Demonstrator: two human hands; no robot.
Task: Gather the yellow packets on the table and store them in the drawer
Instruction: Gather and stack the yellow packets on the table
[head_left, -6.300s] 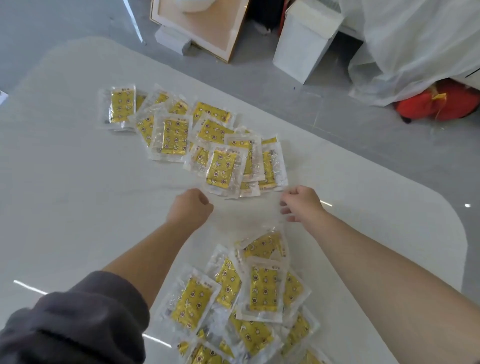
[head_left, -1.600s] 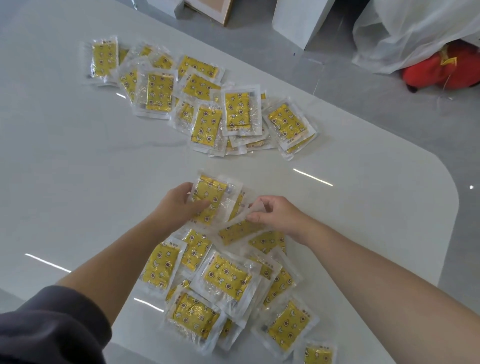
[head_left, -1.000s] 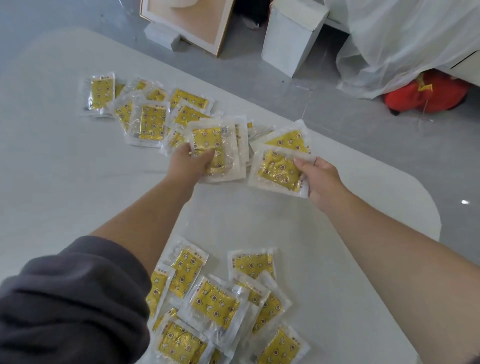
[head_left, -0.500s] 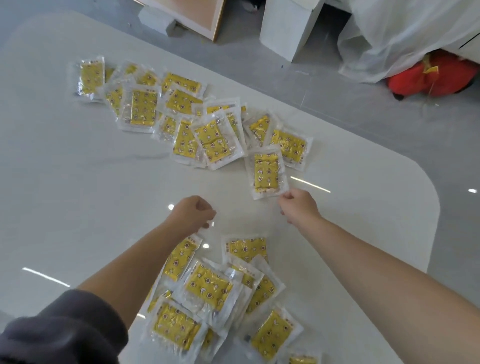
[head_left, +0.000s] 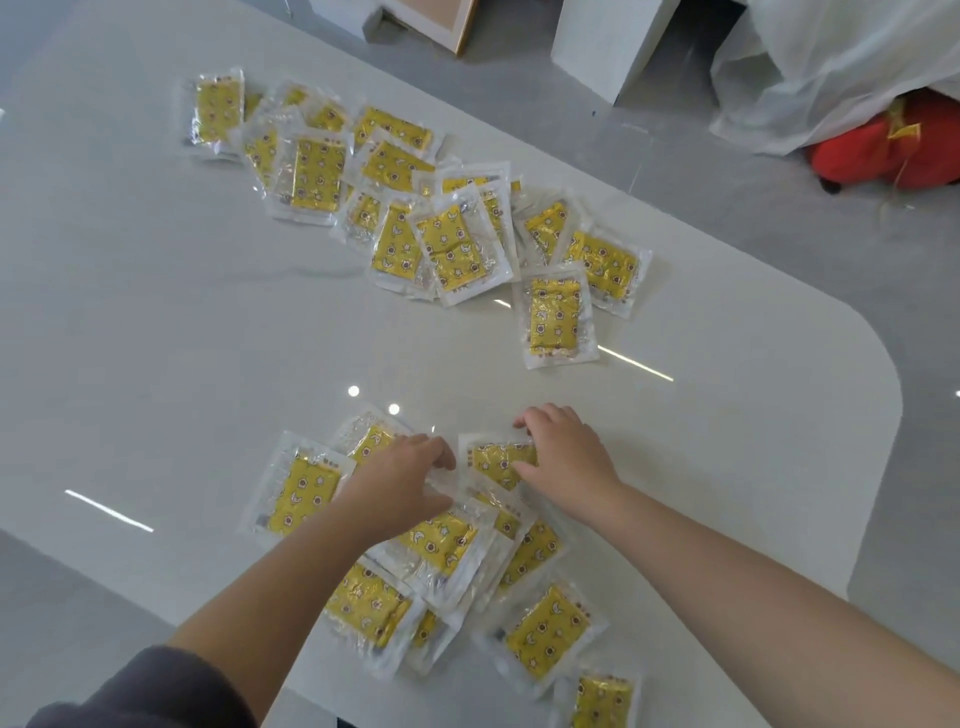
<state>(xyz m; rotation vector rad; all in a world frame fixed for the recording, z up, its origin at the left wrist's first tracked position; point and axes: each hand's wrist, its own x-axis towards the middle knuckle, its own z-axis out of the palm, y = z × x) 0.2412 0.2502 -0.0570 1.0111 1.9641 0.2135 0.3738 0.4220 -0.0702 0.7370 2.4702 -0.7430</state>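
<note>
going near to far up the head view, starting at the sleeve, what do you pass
sleeve → near pile of packets → left hand and right hand at its far end → bare table → far pile → floor → white box

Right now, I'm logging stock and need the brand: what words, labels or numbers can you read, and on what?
Nothing legible.
On the yellow packets: small print at the edges, too blurred to read; the faces show only stars and moons.
</note>
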